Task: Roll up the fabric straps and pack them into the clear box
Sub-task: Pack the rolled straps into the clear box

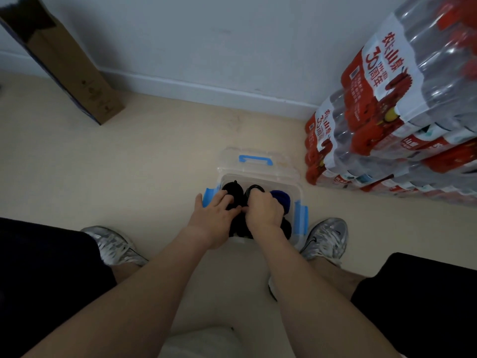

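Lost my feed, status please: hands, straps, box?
Left hand pressing black roll in clear box. Right hand gripping second black roll. Blue roll packed alongside. Lid off behind, nothing blocking.

A clear plastic box with blue latches [297,196] stands on the beige floor [154,164], holding rolled fabric straps. The left hand [214,215] lays its straightened fingers [222,200] on a black rolled strap [232,187]. The right hand [263,210] curls round a second black roll [254,188]. Just right of those fingers lies a dark blue roll [281,198]. Beyond the fingers lies a clear lid with a blue handle [255,159].
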The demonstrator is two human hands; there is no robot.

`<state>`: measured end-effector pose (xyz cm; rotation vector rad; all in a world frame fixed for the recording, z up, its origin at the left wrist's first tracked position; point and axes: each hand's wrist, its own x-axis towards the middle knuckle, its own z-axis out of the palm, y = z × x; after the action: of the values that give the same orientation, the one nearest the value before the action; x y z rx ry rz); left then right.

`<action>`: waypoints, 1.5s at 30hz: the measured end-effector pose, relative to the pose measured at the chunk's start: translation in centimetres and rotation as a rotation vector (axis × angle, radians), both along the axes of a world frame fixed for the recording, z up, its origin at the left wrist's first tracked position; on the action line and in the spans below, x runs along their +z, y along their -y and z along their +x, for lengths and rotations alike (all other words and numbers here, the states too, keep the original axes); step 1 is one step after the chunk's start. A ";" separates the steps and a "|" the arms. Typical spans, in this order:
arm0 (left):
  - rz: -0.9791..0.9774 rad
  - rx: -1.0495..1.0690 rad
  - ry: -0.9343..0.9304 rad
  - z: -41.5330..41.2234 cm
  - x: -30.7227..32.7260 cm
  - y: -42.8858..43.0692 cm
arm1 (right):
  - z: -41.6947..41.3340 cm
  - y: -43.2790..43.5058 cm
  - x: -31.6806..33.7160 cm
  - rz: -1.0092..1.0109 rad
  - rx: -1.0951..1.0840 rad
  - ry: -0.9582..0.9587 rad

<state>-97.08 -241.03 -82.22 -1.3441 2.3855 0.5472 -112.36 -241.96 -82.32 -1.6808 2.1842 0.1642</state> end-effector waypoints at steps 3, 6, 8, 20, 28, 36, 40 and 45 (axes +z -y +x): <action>0.004 0.026 -0.025 -0.4 0.8 0.5 | -1.0 -0.5 0.9 -0.189 0.139 0.198; 0.058 0.080 -0.051 -1.0 1.4 0.9 | -2.4 -0.8 2.1 -0.540 0.116 0.101; 0.092 0.110 -0.085 -1.0 1.6 1.0 | -3.8 0.0 2.6 -0.482 0.128 0.009; -0.116 0.587 -0.582 -0.4 4.8 0.7 | -6.9 2.0 5.7 -0.183 0.167 0.082; -0.147 0.822 -0.692 0.1 5.8 0.4 | -7.6 -0.7 8.5 -0.060 0.191 0.338; 0.006 0.841 -0.362 0.0 4.4 -1.4 | -7.5 -6.0 7.2 0.257 0.162 0.505; 0.019 0.918 -0.351 0.2 4.3 -1.6 | -8.4 -7.5 5.7 -0.163 -0.214 0.466; -0.025 0.921 -0.310 0.0 4.1 -1.5 | -10.1 -7.1 5.2 -0.119 -0.482 0.192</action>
<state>-97.06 -239.51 -78.10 -2.5033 1.8407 1.0086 -122.42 -234.81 -77.14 -1.1208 2.4072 -0.2499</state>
